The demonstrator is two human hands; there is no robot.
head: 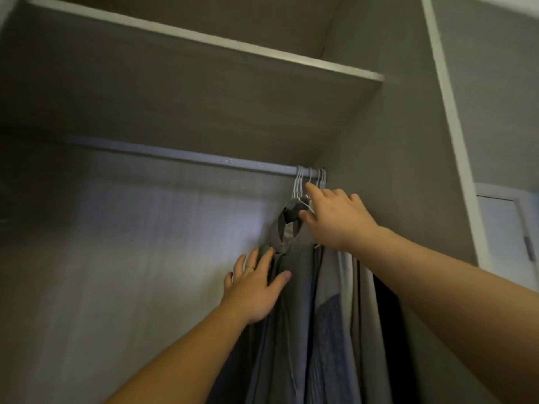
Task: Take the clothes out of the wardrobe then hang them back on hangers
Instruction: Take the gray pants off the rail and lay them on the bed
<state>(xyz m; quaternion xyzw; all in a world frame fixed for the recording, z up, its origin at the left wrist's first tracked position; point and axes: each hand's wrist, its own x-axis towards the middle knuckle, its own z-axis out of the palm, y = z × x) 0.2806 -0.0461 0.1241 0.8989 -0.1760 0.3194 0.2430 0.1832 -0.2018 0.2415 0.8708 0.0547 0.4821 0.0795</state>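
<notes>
— What is closest?

— The left grip, a ring on one finger. Its fingers are straight and spread, pressed flat on the front of a grey shirt and holding nothing.

— And the other clothes?

— To the right of that grip, behind the grey shirt, hang a blue garment, a pale one and a dark one, packed close together below the right grip.

— What is the right grip doing?

— The right grip is higher and further in, at the shirt's collar. Its forefinger reaches up to the white hangers and its thumb lies against the collar. I cannot tell whether it has closed on a hanger.

— Where do the hangers sit?

— Just above that grip, hooked in a bunch at the right end of the rail, next to the wardrobe's side wall. The clothes are all still on them.

— Beyond that?

— A shelf runs above the rail, well over both grips.
</notes>
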